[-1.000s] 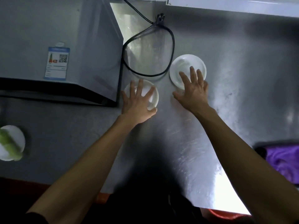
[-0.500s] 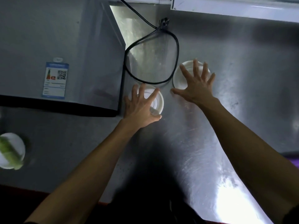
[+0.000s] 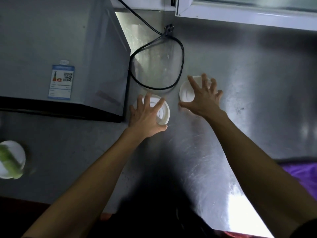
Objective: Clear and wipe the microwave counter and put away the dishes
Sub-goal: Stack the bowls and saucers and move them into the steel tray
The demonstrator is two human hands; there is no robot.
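Two small white dishes lie on the steel counter (image 3: pixel 257 103), one under each hand. The left hand (image 3: pixel 145 117) is spread over the left dish (image 3: pixel 163 110); its fingers curl down around the far rim and the thumb touches the near rim, so this grip is closing around the dish. The right hand (image 3: pixel 204 98) covers the right dish (image 3: pixel 186 93) with bent, spread fingers; the fingertips reach past the far rim and the thumb lies on the counter at the near side, but I cannot tell if this grip really holds the dish. A black cord (image 3: pixel 178 66) makes a loop just beyond both hands. The microwave (image 3: pixel 60 48) stands to the left of the left hand, close to it. Far to the left, a white plate (image 3: pixel 15 152) carries something green. Near the right forearm lies a purple cloth (image 3: pixel 301 174).
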